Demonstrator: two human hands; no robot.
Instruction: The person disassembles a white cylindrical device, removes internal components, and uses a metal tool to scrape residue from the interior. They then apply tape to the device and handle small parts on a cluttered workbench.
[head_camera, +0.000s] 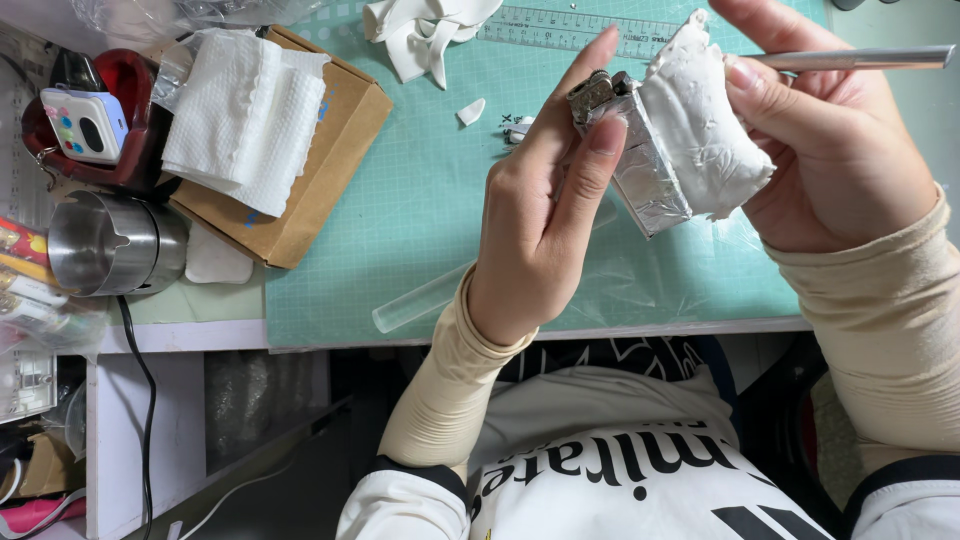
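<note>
My left hand (545, 215) grips a small foil-wrapped metal lighter (640, 165) from the left, fingers along its side, above a green cutting mat (420, 200). A slab of white clay (700, 120) wraps the lighter's right side. My right hand (830, 140) presses on the clay with the thumb and holds a thin metal tool (860, 58) that points right.
A cardboard box (315, 160) topped with folded white paper towel (245, 115) lies at the left of the mat. A steel ashtray (110, 245) and a red holder (100, 120) stand further left. White clay scraps (425, 35), a clear ruler (570, 25) and a clear rod (420, 298) lie on the mat.
</note>
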